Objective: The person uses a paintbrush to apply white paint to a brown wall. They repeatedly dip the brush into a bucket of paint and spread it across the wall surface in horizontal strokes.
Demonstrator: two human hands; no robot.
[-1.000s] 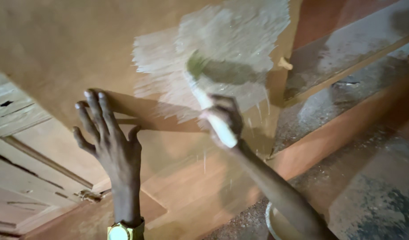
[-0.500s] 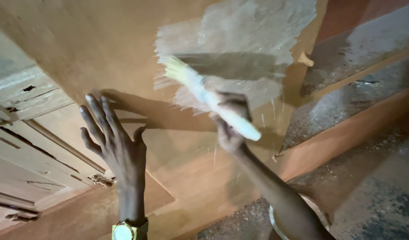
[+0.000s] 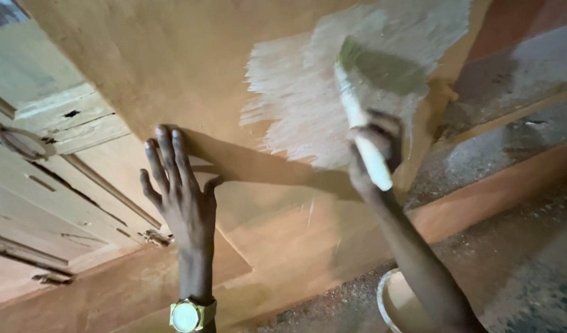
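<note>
The right hand (image 3: 373,151) grips a paintbrush (image 3: 360,117) by its pale handle, fingers wrapped tight around it, with the bristles pressed against a large brown wooden board (image 3: 172,68). The brush sits in the upper right part of the board, inside a whitish painted patch (image 3: 308,92) whose left edge breaks into streaky strokes. The left hand (image 3: 182,194) lies flat on the board lower down and to the left of the patch, fingers spread and straight, holding nothing (the palm looks pressed to the wood). A yellow wristwatch (image 3: 188,314) with a pale face sits on the left wrist. Below the right forearm, the rim of a pale bucket (image 3: 388,302) shows on the gritty floor (image 3: 518,271). To the left of the board stands an old panelled wooden door (image 3: 43,185), its paint worn.
</note>
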